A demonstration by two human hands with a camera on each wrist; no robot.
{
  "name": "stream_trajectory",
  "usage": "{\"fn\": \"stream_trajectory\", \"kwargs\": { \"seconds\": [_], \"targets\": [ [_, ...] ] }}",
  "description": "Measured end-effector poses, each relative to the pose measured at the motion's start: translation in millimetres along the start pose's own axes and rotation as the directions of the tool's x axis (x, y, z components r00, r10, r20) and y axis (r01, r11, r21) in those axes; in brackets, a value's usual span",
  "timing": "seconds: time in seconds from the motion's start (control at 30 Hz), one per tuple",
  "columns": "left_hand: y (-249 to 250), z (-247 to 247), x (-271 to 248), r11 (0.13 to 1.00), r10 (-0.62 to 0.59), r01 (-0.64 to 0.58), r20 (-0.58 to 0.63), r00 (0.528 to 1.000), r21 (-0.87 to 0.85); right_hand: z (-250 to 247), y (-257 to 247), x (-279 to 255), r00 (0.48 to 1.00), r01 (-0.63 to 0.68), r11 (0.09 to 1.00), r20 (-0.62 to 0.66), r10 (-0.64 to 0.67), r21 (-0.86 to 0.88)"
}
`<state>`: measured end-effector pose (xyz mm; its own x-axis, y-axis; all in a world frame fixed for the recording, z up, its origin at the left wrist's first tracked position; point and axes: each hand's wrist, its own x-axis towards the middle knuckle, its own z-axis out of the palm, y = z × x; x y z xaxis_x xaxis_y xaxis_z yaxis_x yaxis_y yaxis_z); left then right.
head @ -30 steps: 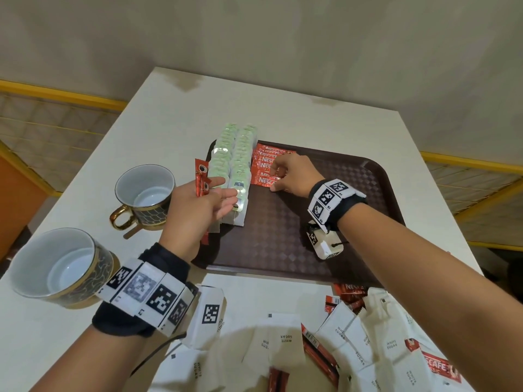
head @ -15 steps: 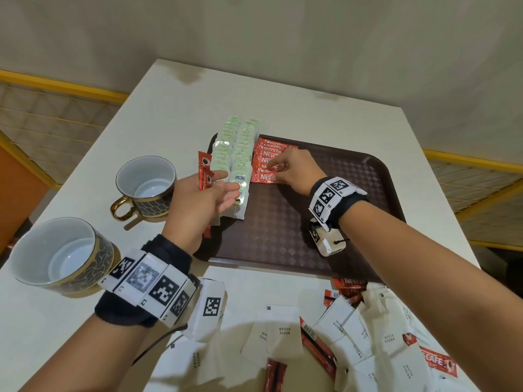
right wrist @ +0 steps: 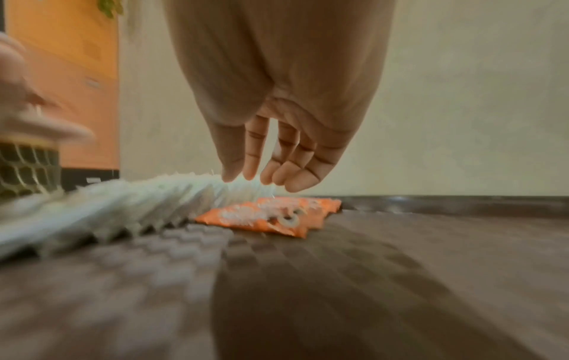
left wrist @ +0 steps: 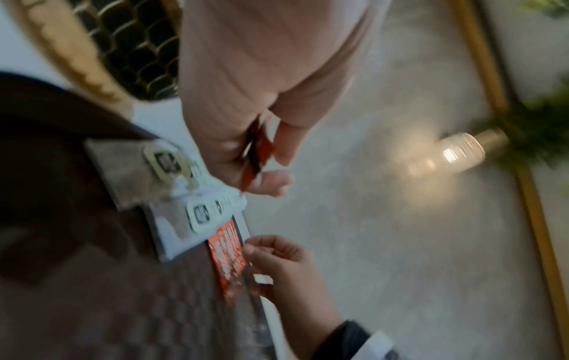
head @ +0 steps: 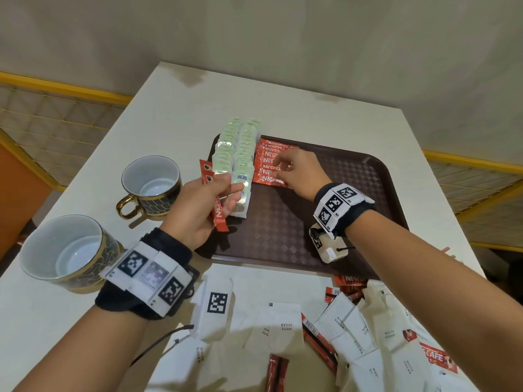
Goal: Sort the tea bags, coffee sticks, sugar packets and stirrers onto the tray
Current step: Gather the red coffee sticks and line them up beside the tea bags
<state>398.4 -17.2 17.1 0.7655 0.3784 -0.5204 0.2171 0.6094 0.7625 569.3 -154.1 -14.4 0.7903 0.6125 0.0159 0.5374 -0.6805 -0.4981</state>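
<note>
The tray (head: 351, 193) under the right hand (head: 300, 174) is dark brown with a checkered diamond texture, carrying pale green tea bags (head: 240, 148) and red coffee sticks (head: 267, 162) lettered in white. Beside the left hand (head: 198, 210), the cups (head: 151, 185) are white inside, black with gold honeycomb lines and gold rims outside.

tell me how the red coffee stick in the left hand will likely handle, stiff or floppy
The coffee stick stands straight past both sides of the left hand, so it is probably fairly stiff. It looks thin, likely light. Its glossy wrapper may slip from a loose pinch.
</note>
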Motion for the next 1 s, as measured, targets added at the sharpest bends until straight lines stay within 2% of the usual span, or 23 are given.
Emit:
{"fn": "stream_trajectory", "kwargs": {
  "seconds": [0.07, 0.13, 0.2, 0.27, 0.37, 0.47, 0.6, 0.67, 0.77, 0.87, 0.93, 1.0],
  "targets": [
    [4, -1, 1, 0.983, -0.130, 0.141, 0.099, 0.987, -0.113, -7, -15, -8, 0.998, -0.007, 0.993, -0.054, 0.013, 0.116],
    [6, 1, 0, 0.965, -0.170, 0.202, 0.185, 0.968, -0.167, -15, -34, -21, 0.998, -0.019, 0.955, -0.053, 0.036, 0.295],
    [6, 5, -3, 0.971, -0.129, 0.168, 0.219, 0.967, -0.172, -22, -52, -40, 0.997, -0.079, 0.870, 0.020, 0.079, 0.486],
    [5, 9, -7, 0.978, -0.045, 0.094, 0.251, 0.967, -0.186, -25, -66, -60, 0.987, -0.157, 0.788, 0.109, 0.115, 0.595],
    [1, 14, -15, 0.980, 0.032, 0.034, 0.326, 0.945, -0.197, -21, -80, -86, 0.979, -0.197, 0.744, 0.164, 0.119, 0.638],
    [-4, 19, -24, 0.979, 0.064, 0.014, 0.375, 0.925, -0.204, -15, -88, -99, 0.981, -0.193, 0.700, 0.126, 0.147, 0.687],
    [-9, 18, -29, 0.973, 0.046, 0.055, 0.422, 0.905, -0.225, -17, -89, -111, 0.976, -0.202, 0.598, 0.107, 0.190, 0.775],
    [-9, 18, -33, 0.983, 0.029, 0.053, 0.429, 0.903, -0.177, -22, -87, -117, 0.977, -0.197, 0.562, 0.110, 0.185, 0.804],
    [-8, 17, -38, 0.994, -0.010, -0.021, 0.283, 0.959, 0.108, -30, -80, -121, 0.983, -0.141, 0.590, 0.040, 0.181, 0.795],
    [-6, 10, -33, 0.961, -0.019, -0.026, 0.158, 0.987, 0.277, -42, -71, -122, 0.985, -0.081, 0.695, -0.047, 0.164, 0.714],
    [-1, 6, -30, 0.942, -0.084, 0.025, 0.163, 0.983, 0.335, -53, -63, -125, 0.997, -0.063, 0.771, 0.004, 0.079, 0.634],
    [7, 7, -30, 0.929, -0.171, 0.087, 0.208, 0.963, 0.359, -63, -61, -129, 0.992, -0.013, 0.884, 0.117, -0.047, 0.468]
  ]
}}
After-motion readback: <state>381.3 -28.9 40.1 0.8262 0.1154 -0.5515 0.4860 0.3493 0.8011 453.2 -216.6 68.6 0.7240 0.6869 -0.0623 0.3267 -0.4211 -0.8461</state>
